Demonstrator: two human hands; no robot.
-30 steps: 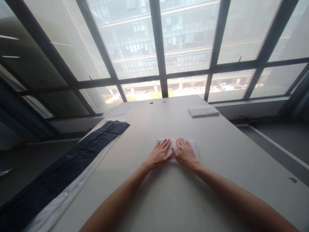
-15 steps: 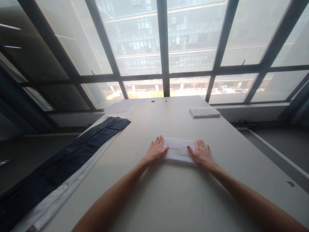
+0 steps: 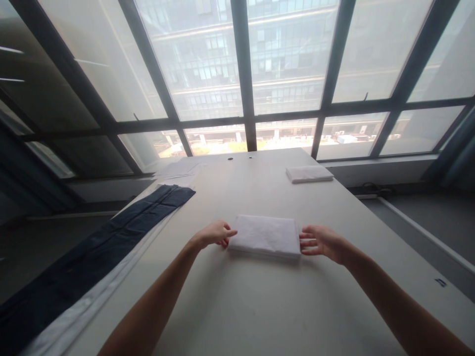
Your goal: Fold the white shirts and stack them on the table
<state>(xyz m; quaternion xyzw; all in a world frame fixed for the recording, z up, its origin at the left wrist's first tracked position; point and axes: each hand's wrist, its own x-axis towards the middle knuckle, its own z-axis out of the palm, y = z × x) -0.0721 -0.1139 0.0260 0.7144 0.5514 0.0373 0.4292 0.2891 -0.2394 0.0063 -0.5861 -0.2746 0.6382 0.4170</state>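
Note:
A white folded cloth (image 3: pixel 265 236) lies flat on the white table in front of me, a neat rectangle with layered edges. At its left edge is my left hand (image 3: pixel 214 233), thumb pointing at the cloth and fingers loosely bent, not gripping it. My right hand (image 3: pixel 322 242) is beside the right edge, fingers stretched toward the cloth and spread a little. Its fingertips are at or very close to the edge; whether they touch cannot be made out.
Another white folded cloth (image 3: pixel 309 173) lies at the table's far right. Dark navy fabric (image 3: pixel 111 249) stretches along the left side over white fabric (image 3: pixel 122 272). White sheets (image 3: pixel 176 169) lie at the far left corner. Large windows rise behind the white table (image 3: pixel 237 306).
Both hands have come off the top of the cloth and moved outward to its sides. More of its upper face now shows. The view has shifted slightly.

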